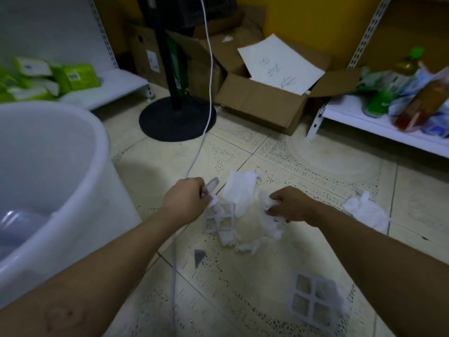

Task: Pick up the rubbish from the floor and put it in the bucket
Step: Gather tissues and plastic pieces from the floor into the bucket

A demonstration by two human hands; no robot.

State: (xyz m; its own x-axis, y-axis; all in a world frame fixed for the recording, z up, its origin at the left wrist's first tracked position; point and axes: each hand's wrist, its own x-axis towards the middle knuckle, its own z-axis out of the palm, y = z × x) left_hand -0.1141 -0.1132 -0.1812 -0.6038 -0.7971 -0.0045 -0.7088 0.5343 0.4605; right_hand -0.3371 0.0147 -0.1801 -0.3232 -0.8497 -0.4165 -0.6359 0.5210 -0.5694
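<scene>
Two hands are closing on rubbish: left hand [187,198] gripping a plastic grid [220,218], right hand [290,206] gripping tissue [268,216] (one bucket [73,166] sitting left).

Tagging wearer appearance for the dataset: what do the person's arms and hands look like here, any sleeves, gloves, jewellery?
Both forearms are bare right to the bottom of the frame: no sleeves in view. The left hand and right hand wear no gloves, and no watch, bracelet or ring shows on either wrist or on the fingers that can be seen. The left forearm carries a few small reddish marks close to the lower left corner.
</scene>
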